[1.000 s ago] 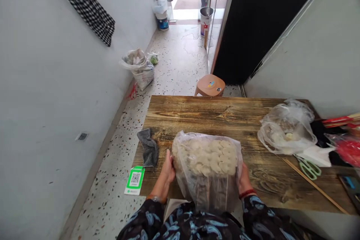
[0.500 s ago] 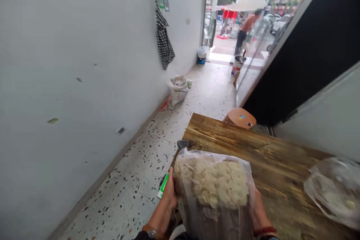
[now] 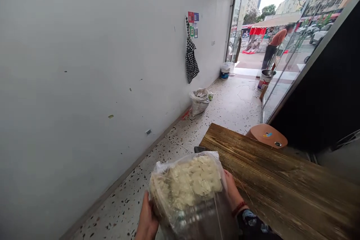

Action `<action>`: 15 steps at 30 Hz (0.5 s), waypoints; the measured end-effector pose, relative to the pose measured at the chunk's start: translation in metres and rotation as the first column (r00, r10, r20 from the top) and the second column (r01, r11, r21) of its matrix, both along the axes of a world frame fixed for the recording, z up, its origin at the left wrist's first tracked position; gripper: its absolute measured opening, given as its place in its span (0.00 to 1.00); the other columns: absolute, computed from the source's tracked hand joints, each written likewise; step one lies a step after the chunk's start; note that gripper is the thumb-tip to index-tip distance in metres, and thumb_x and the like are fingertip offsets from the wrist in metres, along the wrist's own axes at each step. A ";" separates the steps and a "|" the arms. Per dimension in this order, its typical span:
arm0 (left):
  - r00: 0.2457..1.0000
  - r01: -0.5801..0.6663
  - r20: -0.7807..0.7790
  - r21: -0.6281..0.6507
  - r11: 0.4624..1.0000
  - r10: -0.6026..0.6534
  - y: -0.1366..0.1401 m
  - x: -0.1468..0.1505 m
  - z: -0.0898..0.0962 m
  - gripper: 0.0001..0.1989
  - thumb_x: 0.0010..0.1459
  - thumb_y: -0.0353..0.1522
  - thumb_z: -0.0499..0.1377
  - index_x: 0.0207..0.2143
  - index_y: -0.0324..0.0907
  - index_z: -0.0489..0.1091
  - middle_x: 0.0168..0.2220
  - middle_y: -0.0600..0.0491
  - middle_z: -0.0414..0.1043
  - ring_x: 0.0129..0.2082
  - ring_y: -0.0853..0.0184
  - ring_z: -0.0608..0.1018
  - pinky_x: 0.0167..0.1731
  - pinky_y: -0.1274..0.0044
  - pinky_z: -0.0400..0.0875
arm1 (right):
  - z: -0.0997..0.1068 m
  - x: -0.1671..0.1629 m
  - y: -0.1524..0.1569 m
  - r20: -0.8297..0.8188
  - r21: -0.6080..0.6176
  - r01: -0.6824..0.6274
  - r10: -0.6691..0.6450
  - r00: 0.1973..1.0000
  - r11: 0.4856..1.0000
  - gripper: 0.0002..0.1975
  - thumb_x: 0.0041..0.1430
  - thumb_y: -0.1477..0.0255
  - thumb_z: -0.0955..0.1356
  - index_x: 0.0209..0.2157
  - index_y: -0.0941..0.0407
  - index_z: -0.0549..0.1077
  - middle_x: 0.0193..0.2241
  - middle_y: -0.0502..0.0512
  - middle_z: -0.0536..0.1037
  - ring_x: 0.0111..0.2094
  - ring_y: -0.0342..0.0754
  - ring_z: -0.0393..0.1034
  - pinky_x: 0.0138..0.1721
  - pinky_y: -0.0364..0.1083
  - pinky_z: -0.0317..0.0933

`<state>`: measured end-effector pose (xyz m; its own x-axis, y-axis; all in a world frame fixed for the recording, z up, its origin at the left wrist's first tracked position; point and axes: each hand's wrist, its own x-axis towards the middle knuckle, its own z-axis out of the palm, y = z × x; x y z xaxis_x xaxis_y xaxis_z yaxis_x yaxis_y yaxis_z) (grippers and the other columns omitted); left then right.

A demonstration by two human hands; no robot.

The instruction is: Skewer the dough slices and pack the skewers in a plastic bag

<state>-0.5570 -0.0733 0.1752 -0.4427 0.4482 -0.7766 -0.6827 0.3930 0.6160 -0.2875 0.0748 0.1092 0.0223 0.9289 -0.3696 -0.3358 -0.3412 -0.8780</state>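
Between my two hands is a clear plastic bag (image 3: 194,183) packed with pale, round, flat dough wrappers at its far end; the nearer part looks dark and see-through. My left hand (image 3: 147,215) grips its left side, thumb up along the edge. On the right side, my right hand (image 3: 231,187) presses against the bag, its fingers partly hidden behind it. The bag is held over the floor and the left edge of a brown wooden table (image 3: 270,180). A small dark object (image 3: 199,149) sits at the table's corner, just beyond the bag.
An orange-brown stool (image 3: 267,135) stands beyond the table. Along the white wall are a filled white sack (image 3: 199,103), a hanging checked apron (image 3: 192,60) and a bucket (image 3: 225,71). Another bucket (image 3: 265,79) is by the glass door. Outside, a person (image 3: 275,47) bends forward.
Both hands have carried the bag leftward, off the tabletop toward its left edge, and it is now tilted. My view has turned right to left, so the other plastic bag on the table is out of sight.
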 end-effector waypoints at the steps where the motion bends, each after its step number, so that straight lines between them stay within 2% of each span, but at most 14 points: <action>1: 0.998 -0.051 0.028 -0.048 0.998 0.052 -0.004 -0.001 0.007 0.35 0.61 0.52 0.42 0.62 0.39 0.57 0.47 0.42 0.76 0.49 0.52 0.77 0.50 0.66 0.70 | 0.001 -0.006 0.002 -0.009 0.000 -0.004 0.004 1.000 1.000 0.20 0.28 0.57 0.76 0.19 0.59 0.77 0.19 0.54 0.77 0.25 0.52 0.71 0.28 0.47 0.66; 3: 0.988 -0.134 0.070 -0.096 0.986 0.141 -0.009 -0.003 0.019 0.34 0.60 0.52 0.43 0.61 0.41 0.59 0.47 0.44 0.76 0.49 0.53 0.77 0.49 0.66 0.71 | 0.003 -0.018 0.005 -0.020 0.004 -0.014 0.014 1.000 1.000 0.20 0.29 0.56 0.75 0.19 0.59 0.77 0.19 0.53 0.76 0.25 0.50 0.70 0.27 0.46 0.65; 6: 0.975 -0.201 0.086 -0.068 0.977 0.207 -0.015 -0.012 0.027 0.33 0.61 0.51 0.44 0.60 0.40 0.60 0.45 0.44 0.77 0.47 0.52 0.78 0.48 0.66 0.71 | 0.006 -0.035 0.009 -0.034 0.011 -0.044 0.044 0.998 0.999 0.21 0.30 0.54 0.75 0.19 0.59 0.76 0.17 0.52 0.75 0.25 0.50 0.70 0.26 0.45 0.64; 11: 0.974 -0.206 0.098 -0.019 0.978 0.207 -0.017 -0.038 0.024 0.35 0.61 0.51 0.43 0.59 0.37 0.62 0.41 0.43 0.78 0.46 0.52 0.79 0.46 0.65 0.73 | 0.009 -0.061 0.014 -0.045 0.009 -0.078 0.078 0.996 0.997 0.21 0.30 0.55 0.75 0.20 0.59 0.77 0.19 0.53 0.76 0.26 0.49 0.69 0.28 0.45 0.63; 15: 0.973 -0.206 0.111 0.002 0.979 0.204 -0.002 -0.065 0.025 0.36 0.60 0.52 0.43 0.59 0.34 0.61 0.37 0.43 0.80 0.47 0.54 0.78 0.44 0.67 0.73 | 0.008 -0.087 0.027 -0.031 -0.005 -0.067 0.067 0.997 0.998 0.22 0.31 0.55 0.75 0.22 0.59 0.78 0.23 0.54 0.77 0.26 0.48 0.68 0.28 0.44 0.63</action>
